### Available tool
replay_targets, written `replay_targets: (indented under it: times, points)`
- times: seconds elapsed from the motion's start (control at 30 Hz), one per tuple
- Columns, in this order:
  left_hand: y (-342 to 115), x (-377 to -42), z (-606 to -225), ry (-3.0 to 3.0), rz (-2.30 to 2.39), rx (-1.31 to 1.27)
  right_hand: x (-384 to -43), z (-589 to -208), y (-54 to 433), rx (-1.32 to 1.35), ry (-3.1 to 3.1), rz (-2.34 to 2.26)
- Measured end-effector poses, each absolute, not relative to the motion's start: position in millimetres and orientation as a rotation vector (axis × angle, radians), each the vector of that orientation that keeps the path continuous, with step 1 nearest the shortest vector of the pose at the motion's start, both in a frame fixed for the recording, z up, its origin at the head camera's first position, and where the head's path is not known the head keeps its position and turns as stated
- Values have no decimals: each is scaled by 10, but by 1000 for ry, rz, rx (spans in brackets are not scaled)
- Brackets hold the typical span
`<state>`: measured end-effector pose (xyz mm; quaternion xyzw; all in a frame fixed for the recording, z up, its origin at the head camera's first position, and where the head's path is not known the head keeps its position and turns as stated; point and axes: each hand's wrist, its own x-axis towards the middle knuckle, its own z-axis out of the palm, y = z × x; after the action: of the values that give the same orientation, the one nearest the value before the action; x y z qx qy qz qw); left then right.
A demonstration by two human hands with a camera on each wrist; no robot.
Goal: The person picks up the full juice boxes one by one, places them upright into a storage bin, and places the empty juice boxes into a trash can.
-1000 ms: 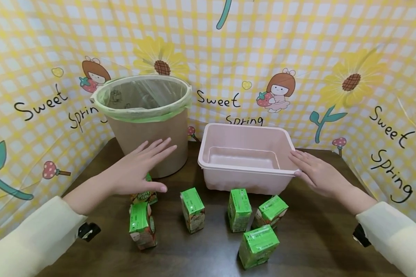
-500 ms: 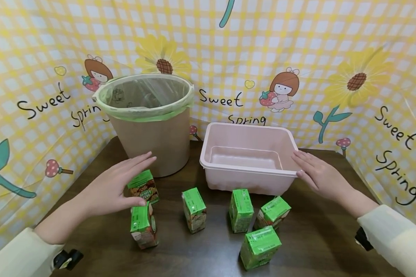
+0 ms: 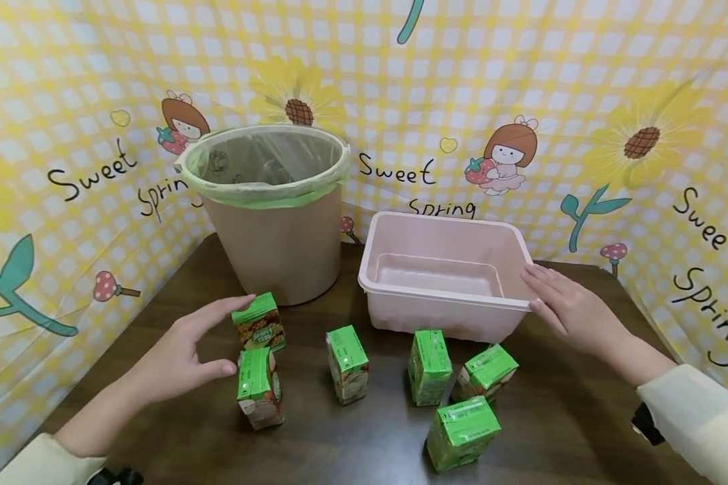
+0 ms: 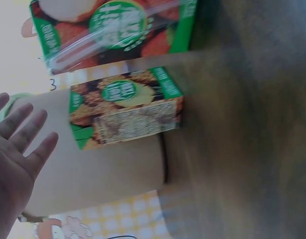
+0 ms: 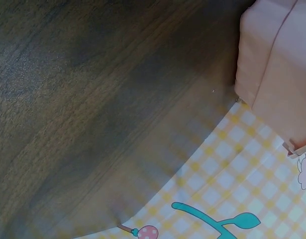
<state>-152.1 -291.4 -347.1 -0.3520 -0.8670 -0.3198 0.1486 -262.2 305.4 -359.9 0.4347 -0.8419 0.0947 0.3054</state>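
My left hand point(image 3: 185, 347) is beside two small green-topped cartons at the left, thumb and fingers spread apart with nothing between them. Its thumb tip is close to the nearer carton point(image 3: 259, 389); its fingertips are by the farther carton point(image 3: 261, 325), in front of the bin. In the left wrist view, the farther carton point(image 4: 123, 107) shows a brown food print and the spread fingers are at the left edge. My right hand point(image 3: 573, 310) rests straight fingers at the right rim of a pink plastic tub point(image 3: 443, 313). The right wrist view shows the tub's side point(image 5: 279, 64) but no hand.
A tall beige bin point(image 3: 285, 249) with a clear liner stands at the back left. More green cartons stand in front of the tub, among them one carton point(image 3: 347, 367) in the middle and another carton point(image 3: 461, 434) nearest me. A checked cloth point(image 3: 388, 81) hangs behind the dark table point(image 3: 364, 444).
My left hand has moved left and down from in front of the bin to beside the two left cartons. The right hand stays at the tub's rim. The head view has shifted slightly.
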Motion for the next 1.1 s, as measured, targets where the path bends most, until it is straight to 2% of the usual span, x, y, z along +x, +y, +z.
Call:
replay_targets:
  times: [0.27, 0.5, 1.1]
  points:
    - [-2896, -1482, -3711, -2318, -1227, -1107, -2605, -3598, 3051, 1151, -2226, 257]
    - [-2912, -1458, -3869, -2451, -1436, -1150, -2590, -3585, 3055, 1145, -2231, 258]
    - [-2891, -1547, -3900, -2566, -1753, -1235, -2589, -3589, 3053, 1119, -2266, 268]
